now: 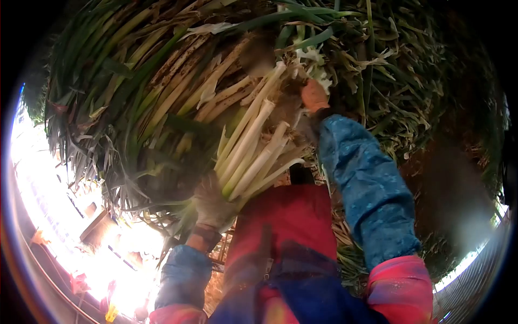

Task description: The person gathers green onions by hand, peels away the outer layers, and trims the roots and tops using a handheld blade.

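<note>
My left hand (211, 202), in a pale glove, is closed round a bunch of leeks (251, 146). Their white stems fan up and to the right, with the root ends towards the middle of the view. My right hand (315, 96) is in an orange glove, beyond the root ends. Pale, torn leaf scraps (315, 62) lie right at its far side. Its fingers are hidden, so I cannot make out whether it grips the scraps. Blue sleeve covers (364, 183) reach down both forearms.
A large heap of leeks (135, 81) with long green leaves fills the far left and centre. Loose leaves and trimmings (399, 81) are piled on the right. Bright light washes out the left side. A red and blue apron (286, 227) covers my lap.
</note>
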A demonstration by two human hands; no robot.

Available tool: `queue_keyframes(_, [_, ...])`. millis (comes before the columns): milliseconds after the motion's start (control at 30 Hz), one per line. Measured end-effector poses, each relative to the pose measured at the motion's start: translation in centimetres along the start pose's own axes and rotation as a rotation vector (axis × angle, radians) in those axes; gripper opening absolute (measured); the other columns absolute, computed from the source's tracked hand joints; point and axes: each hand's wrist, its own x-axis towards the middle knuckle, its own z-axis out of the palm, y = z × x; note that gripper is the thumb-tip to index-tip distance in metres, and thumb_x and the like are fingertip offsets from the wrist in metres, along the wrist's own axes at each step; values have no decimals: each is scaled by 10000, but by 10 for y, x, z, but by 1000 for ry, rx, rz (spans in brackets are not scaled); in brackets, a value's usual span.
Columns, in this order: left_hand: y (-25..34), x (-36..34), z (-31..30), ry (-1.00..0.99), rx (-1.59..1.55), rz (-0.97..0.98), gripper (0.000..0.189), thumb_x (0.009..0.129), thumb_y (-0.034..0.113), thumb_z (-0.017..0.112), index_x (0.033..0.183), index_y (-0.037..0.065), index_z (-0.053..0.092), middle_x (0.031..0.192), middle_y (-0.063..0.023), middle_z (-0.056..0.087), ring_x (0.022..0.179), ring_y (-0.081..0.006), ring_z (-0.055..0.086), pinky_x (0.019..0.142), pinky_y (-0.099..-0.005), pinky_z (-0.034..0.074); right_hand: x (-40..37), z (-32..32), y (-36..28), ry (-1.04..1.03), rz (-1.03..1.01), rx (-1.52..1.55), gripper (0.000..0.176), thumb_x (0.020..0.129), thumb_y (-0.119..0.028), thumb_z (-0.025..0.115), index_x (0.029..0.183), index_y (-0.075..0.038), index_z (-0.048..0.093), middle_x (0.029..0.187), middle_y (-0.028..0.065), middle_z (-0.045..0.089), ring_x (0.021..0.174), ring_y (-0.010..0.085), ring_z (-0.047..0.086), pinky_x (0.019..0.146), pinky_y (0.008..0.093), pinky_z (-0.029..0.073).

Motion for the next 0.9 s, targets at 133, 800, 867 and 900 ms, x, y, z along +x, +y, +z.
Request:
queue_keyframes(133, [14, -10, 10, -178, -25, -91, 1073, 542, 493, 794, 1346, -40, 324, 1092, -208, 507, 976, -373, 529, 821, -452, 454, -51, -25, 109, 231, 243, 132, 216, 869, -116, 508, 727, -80, 666, 714, 129, 617, 674, 303, 611, 614, 415, 499])
queue_keyframes(800, [13, -47, 41, -38, -16, -61, 990, 545, 385, 798, 1321, -37, 352, 1166, -210, 451, 1034, -358, 471, 911, -475, 375, -19, -167, 194, -170, -74, 160, 172, 815, -224, 600, 909, -107, 684, 828, 134, 631, 805, 331, 616, 689, 446, 491])
queue_keyframes(867, [11, -38, 38, -49, -14, -95, 976, 553, 378, 796, 1321, -32, 354, 1150, -205, 454, 1026, -349, 473, 909, -474, 375, -41, -169, 288, -247, 212, -37, 223, 880, -205, 584, 1053, -82, 653, 971, 153, 630, 859, 324, 621, 697, 471, 494])
queue_keyframes(900, [12, -39, 35, -110, -26, -118, 967, 559, 372, 794, 1322, -29, 355, 1151, -206, 453, 1026, -346, 473, 907, -474, 376, -51, -188, 328, -396, 356, -174, 270, 884, -194, 590, 1126, -76, 615, 1070, 158, 615, 900, 322, 620, 698, 498, 494])
